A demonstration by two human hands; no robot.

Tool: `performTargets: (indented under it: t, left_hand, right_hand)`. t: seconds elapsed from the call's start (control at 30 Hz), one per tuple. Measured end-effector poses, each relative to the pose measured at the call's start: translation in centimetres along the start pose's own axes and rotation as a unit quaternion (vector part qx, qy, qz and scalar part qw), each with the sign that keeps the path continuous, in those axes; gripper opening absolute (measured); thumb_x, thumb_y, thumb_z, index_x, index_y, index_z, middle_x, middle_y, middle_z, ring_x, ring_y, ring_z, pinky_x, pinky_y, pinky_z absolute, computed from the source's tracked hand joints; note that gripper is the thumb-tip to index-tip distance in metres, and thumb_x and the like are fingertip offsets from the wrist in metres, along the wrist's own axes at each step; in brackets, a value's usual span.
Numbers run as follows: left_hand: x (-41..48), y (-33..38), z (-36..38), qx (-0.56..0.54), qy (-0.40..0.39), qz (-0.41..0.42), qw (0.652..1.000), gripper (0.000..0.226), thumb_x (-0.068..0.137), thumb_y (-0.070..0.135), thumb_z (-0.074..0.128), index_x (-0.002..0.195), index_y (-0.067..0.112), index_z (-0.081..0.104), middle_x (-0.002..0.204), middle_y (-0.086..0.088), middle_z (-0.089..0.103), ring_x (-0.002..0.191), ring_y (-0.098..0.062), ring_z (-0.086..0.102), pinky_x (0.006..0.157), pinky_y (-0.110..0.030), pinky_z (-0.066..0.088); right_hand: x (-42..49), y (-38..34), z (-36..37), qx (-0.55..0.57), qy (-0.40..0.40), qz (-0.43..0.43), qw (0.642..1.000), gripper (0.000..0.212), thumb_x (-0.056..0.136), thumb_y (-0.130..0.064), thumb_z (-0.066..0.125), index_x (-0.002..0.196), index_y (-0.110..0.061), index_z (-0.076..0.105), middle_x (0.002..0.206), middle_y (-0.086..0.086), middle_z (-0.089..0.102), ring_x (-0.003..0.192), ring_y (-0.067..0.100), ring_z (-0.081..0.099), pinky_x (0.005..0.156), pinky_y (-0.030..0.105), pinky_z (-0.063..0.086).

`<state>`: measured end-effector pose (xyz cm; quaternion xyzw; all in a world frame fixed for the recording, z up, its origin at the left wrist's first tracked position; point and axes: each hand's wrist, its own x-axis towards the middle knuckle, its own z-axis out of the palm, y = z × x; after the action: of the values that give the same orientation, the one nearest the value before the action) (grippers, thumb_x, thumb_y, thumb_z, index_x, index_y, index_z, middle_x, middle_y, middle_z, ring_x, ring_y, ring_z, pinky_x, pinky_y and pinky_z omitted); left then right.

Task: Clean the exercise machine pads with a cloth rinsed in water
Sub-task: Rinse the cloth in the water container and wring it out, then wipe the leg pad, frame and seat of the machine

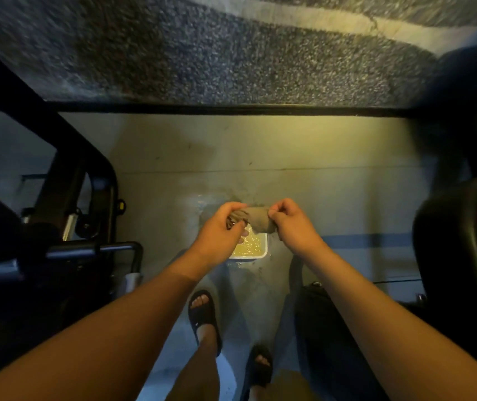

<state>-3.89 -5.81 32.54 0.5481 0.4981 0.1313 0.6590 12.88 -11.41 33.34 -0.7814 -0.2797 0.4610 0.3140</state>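
Observation:
A wet brownish cloth is bunched into a roll between both my hands, held above a small white tub of water on the floor. My left hand grips the cloth's left end, fingers curled round it. My right hand pinches and grips the right end. A dark padded part of an exercise machine stands at the right; its shape is hard to make out in the dim light.
Black machine frame tubes and a handle bar fill the left side. Wet patches surround the tub on the concrete floor. A dark rail crosses ahead, gravel beyond it. My feet in black sandals stand below; a dark pad lies beside them.

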Motion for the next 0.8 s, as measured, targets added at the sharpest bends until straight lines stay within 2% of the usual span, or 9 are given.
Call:
performTargets:
  t: [0.1, 0.2, 0.3, 0.4, 0.47, 0.53, 0.67, 0.73, 0.8]
  left_hand:
    - [-2.9, 3.1, 0.5, -0.178, 0.013, -0.043, 0.983, 0.046, 0.096, -0.01, 0.051, 0.124, 0.026, 0.055, 0.121, -0.009, 0.065, 0.098, -0.025, 0.071, 0.081, -0.034, 0.061]
    - [-5.6, 5.2, 0.9, -0.284, 0.021, -0.075, 0.956, 0.044, 0.098, 0.003, 0.06, 0.136, 0.022, 0.045, 0.124, -0.013, 0.061, 0.103, -0.024, 0.068, 0.089, -0.041, 0.06]
    - [-10.4, 7.2, 2.0, -0.288, 0.031, -0.059, 0.955, 0.05, 0.096, 0.009, 0.066, 0.139, 0.012, 0.041, 0.126, -0.016, 0.061, 0.11, -0.026, 0.068, 0.091, -0.038, 0.059]
    - [-15.1, 8.7, 3.1, -0.271, 0.005, -0.024, 0.962, 0.024, 0.097, -0.003, 0.059, 0.121, -0.002, 0.056, 0.118, -0.022, 0.067, 0.107, -0.032, 0.069, 0.095, -0.037, 0.057]
    - [-18.5, 9.8, 3.6, -0.291, 0.011, -0.012, 0.957, 0.021, 0.095, -0.01, 0.055, 0.112, 0.002, 0.055, 0.108, -0.021, 0.068, 0.096, -0.028, 0.072, 0.093, -0.039, 0.058]
    - [-22.0, 10.8, 3.9, -0.29, 0.001, 0.0, 0.957, 0.024, 0.095, -0.011, 0.054, 0.111, 0.007, 0.056, 0.105, -0.018, 0.068, 0.092, -0.025, 0.072, 0.089, -0.042, 0.058]
    - [-27.1, 10.8, 3.9, -0.209, 0.012, -0.011, 0.978, 0.04, 0.094, -0.002, 0.057, 0.117, 0.03, 0.063, 0.123, -0.006, 0.062, 0.108, -0.026, 0.066, 0.077, -0.038, 0.058]
    - [-29.0, 10.9, 3.8, -0.184, 0.034, -0.012, 0.982, 0.046, 0.094, 0.0, 0.059, 0.125, 0.034, 0.059, 0.128, -0.001, 0.058, 0.115, -0.026, 0.061, 0.087, -0.041, 0.056]
    - [-30.6, 10.8, 3.4, -0.166, 0.057, -0.012, 0.984, 0.037, 0.091, 0.007, 0.067, 0.122, 0.026, 0.058, 0.121, 0.001, 0.063, 0.114, -0.024, 0.062, 0.098, -0.043, 0.052]
  right_hand:
    - [-4.1, -1.9, -1.0, 0.083, 0.007, 0.013, 0.996, 0.017, 0.102, -0.011, 0.047, 0.087, -0.017, 0.053, 0.079, 0.002, 0.055, 0.073, 0.018, 0.05, 0.065, 0.034, 0.043]
    - [-7.8, -2.9, -1.6, 0.116, -0.005, -0.049, 0.992, 0.019, 0.1, -0.008, 0.052, 0.084, -0.017, 0.057, 0.083, -0.002, 0.059, 0.08, 0.015, 0.055, 0.069, 0.031, 0.047]
    - [-13.4, -3.5, -3.0, 0.13, -0.019, -0.103, 0.986, 0.015, 0.098, -0.005, 0.056, 0.088, -0.016, 0.061, 0.089, 0.0, 0.06, 0.079, 0.01, 0.056, 0.065, 0.021, 0.049]
    - [-18.2, -3.5, -4.2, 0.177, -0.014, -0.097, 0.979, 0.013, 0.1, -0.008, 0.058, 0.093, -0.019, 0.06, 0.087, 0.0, 0.061, 0.076, 0.012, 0.058, 0.063, 0.027, 0.049]
    - [-21.0, -3.6, -5.0, 0.156, -0.022, -0.099, 0.982, 0.01, 0.1, -0.014, 0.062, 0.098, -0.023, 0.06, 0.086, -0.003, 0.061, 0.073, 0.012, 0.057, 0.063, 0.03, 0.049]
    - [-23.6, -3.5, -5.8, 0.084, -0.022, -0.139, 0.987, 0.01, 0.098, -0.018, 0.066, 0.09, -0.024, 0.064, 0.081, -0.005, 0.064, 0.073, 0.012, 0.057, 0.068, 0.033, 0.049]
    - [-27.7, -3.8, -6.4, 0.033, 0.008, -0.164, 0.986, 0.022, 0.1, -0.022, 0.06, 0.08, -0.017, 0.062, 0.074, -0.007, 0.061, 0.072, 0.013, 0.053, 0.074, 0.034, 0.045]
    - [-29.2, -4.1, -6.2, 0.062, -0.001, -0.149, 0.987, 0.023, 0.104, -0.024, 0.052, 0.084, -0.018, 0.06, 0.081, -0.003, 0.063, 0.076, 0.015, 0.056, 0.076, 0.037, 0.049]
    - [-30.4, -4.2, -5.7, 0.095, -0.024, -0.132, 0.986, 0.022, 0.107, -0.024, 0.047, 0.089, -0.018, 0.059, 0.093, 0.002, 0.067, 0.085, 0.016, 0.061, 0.077, 0.034, 0.052]
